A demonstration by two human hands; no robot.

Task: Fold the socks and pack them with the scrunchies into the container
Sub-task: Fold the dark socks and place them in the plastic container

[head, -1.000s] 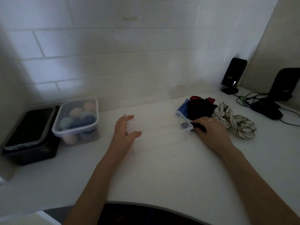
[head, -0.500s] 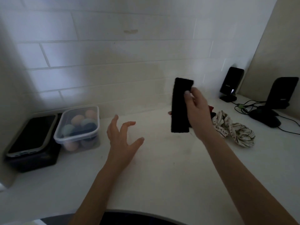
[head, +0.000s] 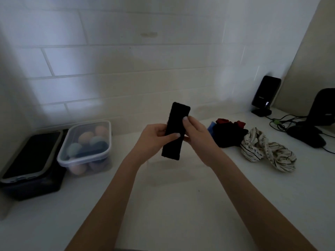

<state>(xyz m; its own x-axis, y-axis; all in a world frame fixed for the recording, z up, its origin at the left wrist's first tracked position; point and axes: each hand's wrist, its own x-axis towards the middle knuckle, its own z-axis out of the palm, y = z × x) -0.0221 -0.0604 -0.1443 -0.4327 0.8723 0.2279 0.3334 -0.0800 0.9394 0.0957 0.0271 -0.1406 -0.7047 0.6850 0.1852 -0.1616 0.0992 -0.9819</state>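
A flat black sock (head: 176, 120) hangs upright in the air above the white counter. My left hand (head: 154, 138) pinches its middle from the left, and my right hand (head: 197, 131) grips it from the right. To the right on the counter lies a dark pile of socks (head: 228, 136) with red and blue pieces showing at its back. Beside that pile lie two cream striped scrunchies (head: 268, 151). A faint clear container (head: 163, 165) seems to sit on the counter below my hands, but it is hard to make out.
A lidded clear box of pastel round items (head: 87, 144) stands at the left, next to a phone (head: 30, 154) lying on a dark box. At the right back stand a black speaker (head: 264, 95), a black stand (head: 311, 131) and cables. A tiled wall rises behind.
My right hand picked the black sock up off the counter and raised it. My left hand, open over the counter before, has come up and taken hold of the sock too.
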